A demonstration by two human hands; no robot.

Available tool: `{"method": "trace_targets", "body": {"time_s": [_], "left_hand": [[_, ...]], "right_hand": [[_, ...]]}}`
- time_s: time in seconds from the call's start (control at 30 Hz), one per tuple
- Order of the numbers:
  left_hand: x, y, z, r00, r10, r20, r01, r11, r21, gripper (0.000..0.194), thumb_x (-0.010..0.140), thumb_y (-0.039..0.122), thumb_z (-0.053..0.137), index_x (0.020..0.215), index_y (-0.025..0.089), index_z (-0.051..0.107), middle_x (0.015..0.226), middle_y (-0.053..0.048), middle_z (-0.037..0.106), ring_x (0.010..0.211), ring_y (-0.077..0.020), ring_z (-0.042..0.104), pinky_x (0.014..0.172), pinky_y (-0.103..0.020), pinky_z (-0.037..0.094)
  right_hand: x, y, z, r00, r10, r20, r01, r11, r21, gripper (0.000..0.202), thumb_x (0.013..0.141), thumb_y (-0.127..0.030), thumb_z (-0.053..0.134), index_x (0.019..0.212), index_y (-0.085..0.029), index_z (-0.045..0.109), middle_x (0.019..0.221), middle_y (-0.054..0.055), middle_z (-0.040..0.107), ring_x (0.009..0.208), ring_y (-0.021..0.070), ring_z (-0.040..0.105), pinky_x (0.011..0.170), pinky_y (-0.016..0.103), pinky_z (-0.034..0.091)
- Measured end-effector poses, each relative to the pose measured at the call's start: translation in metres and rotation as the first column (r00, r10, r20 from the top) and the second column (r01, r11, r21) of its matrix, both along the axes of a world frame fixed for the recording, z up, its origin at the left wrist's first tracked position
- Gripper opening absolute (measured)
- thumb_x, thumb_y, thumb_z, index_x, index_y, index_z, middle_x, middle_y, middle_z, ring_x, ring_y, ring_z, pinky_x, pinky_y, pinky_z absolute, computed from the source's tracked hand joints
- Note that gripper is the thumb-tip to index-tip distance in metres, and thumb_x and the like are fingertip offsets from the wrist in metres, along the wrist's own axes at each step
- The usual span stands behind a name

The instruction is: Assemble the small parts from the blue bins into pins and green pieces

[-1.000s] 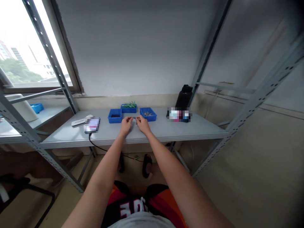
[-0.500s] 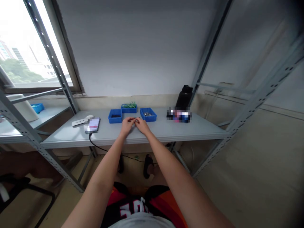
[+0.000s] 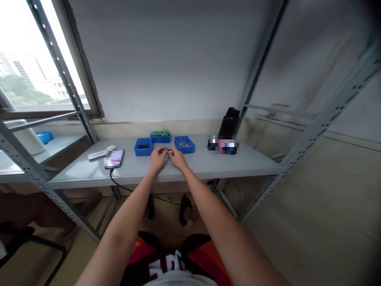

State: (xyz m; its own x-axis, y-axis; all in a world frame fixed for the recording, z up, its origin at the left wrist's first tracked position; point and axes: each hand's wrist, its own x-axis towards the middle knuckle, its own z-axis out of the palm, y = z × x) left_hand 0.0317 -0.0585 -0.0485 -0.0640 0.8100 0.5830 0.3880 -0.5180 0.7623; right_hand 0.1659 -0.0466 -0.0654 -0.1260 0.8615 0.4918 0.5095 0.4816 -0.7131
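Observation:
My left hand (image 3: 158, 158) and my right hand (image 3: 177, 159) meet at the fingertips over the grey table, both pinched around something too small to make out. Just behind my left hand is a blue bin (image 3: 143, 147) with dark contents. A second blue bin (image 3: 185, 145), holding small shiny metal pieces, stands beyond my right hand. Farther back, between these two, a third blue bin (image 3: 160, 139) contains green strips.
A phone (image 3: 115, 158) with a black cable and a white device (image 3: 98, 154) lie on the table (image 3: 208, 167) at left. A black bottle (image 3: 229, 123) stands at right behind a blurred object (image 3: 223, 145). Metal posts flank the table.
The view has shifted slightly. My hands remain close together over the table, with a small change in how the fingertips meet.

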Motion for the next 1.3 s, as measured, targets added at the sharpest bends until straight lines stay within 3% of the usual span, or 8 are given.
{"method": "trace_targets", "body": {"time_s": [0.07,0.17,0.27,0.37,0.47,0.6,0.87,1.3], "left_hand": [[-0.008,0.001,0.017,0.998,0.07,-0.006,-0.069,0.997,0.017,0.021,0.083,0.023,0.057,0.094,0.011,0.07,0.093,-0.011,0.071,0.083,-0.0183,0.063,0.081,-0.03,0.048],[-0.03,0.009,0.05,0.925,0.365,-0.105,-0.363,0.931,0.034,0.026,0.087,0.028,0.052,0.101,0.014,0.069,0.097,-0.01,0.07,0.09,-0.0202,0.063,0.086,-0.031,0.046],[-0.051,0.015,0.065,0.861,0.439,-0.257,-0.48,0.867,-0.13,0.039,0.084,0.031,0.057,0.117,0.011,0.063,0.1,-0.014,0.07,0.096,-0.0254,0.064,0.086,-0.034,0.046],[-0.06,0.008,0.048,0.841,0.374,-0.39,-0.452,0.883,-0.128,0.044,0.085,0.031,0.056,0.125,0.013,0.058,0.101,-0.014,0.069,0.096,-0.026,0.064,0.085,-0.034,0.047],[-0.062,-0.002,0.017,0.83,0.184,-0.526,-0.282,0.953,-0.111,0.038,0.083,0.023,0.056,0.119,0.013,0.062,0.102,-0.013,0.069,0.095,-0.0238,0.064,0.086,-0.032,0.047],[-0.062,-0.006,-0.005,0.841,0.137,-0.524,-0.242,0.961,-0.137,0.033,0.081,0.016,0.055,0.11,0.011,0.067,0.106,-0.014,0.068,0.095,-0.023,0.063,0.09,-0.032,0.047],[-0.062,-0.005,-0.002,0.863,0.133,-0.487,-0.257,0.946,-0.197,0.03,0.083,0.015,0.053,0.109,0.012,0.069,0.103,-0.012,0.071,0.095,-0.0214,0.064,0.087,-0.029,0.047],[-0.061,-0.005,-0.003,0.894,0.124,-0.431,-0.242,0.943,-0.23,0.029,0.083,0.016,0.053,0.108,0.012,0.069,0.102,-0.012,0.072,0.094,-0.0228,0.064,0.087,-0.03,0.047]], "right_hand": [[0.0,0.001,0.0,0.999,-0.045,-0.011,0.045,0.999,-0.013,0.025,0.086,-0.025,0.054,0.11,-0.02,0.059,0.081,0.003,0.068,0.077,0.0169,0.063,0.076,0.028,0.047],[0.001,0.001,0.002,0.996,-0.09,0.028,0.091,0.995,-0.05,0.029,0.086,-0.023,0.054,0.115,-0.02,0.058,0.088,0.005,0.07,0.084,0.0185,0.064,0.08,0.03,0.047],[0.0,-0.001,0.004,0.985,-0.1,0.142,0.113,0.99,-0.088,0.031,0.089,-0.023,0.049,0.119,-0.02,0.055,0.095,0.006,0.07,0.092,0.0191,0.064,0.083,0.03,0.047],[-0.001,-0.003,0.006,0.952,-0.12,0.283,0.151,0.985,-0.089,0.032,0.092,-0.023,0.044,0.122,-0.019,0.054,0.103,0.008,0.07,0.099,0.0194,0.063,0.085,0.029,0.047],[-0.003,-0.003,0.007,0.922,-0.132,0.364,0.174,0.981,-0.087,0.032,0.09,-0.023,0.045,0.119,-0.018,0.057,0.111,0.011,0.067,0.104,0.0208,0.062,0.087,0.03,0.046],[-0.01,-0.002,0.007,0.86,-0.132,0.493,0.19,0.979,-0.069,0.037,0.09,-0.026,0.046,0.125,-0.018,0.056,0.131,0.015,0.055,0.111,0.0255,0.058,0.094,0.035,0.044],[-0.028,0.03,0.022,0.706,-0.026,0.708,0.178,0.974,-0.142,0.046,0.096,-0.038,0.035,0.127,-0.015,0.058,0.141,0.019,0.046,0.119,0.0317,0.054,0.099,0.042,0.041],[-0.021,0.033,0.013,0.685,-0.07,0.725,0.152,0.987,-0.048,0.038,0.093,-0.021,0.036,0.113,-0.009,0.066,0.123,0.022,0.059,0.11,0.0311,0.059,0.092,0.039,0.044]]}}
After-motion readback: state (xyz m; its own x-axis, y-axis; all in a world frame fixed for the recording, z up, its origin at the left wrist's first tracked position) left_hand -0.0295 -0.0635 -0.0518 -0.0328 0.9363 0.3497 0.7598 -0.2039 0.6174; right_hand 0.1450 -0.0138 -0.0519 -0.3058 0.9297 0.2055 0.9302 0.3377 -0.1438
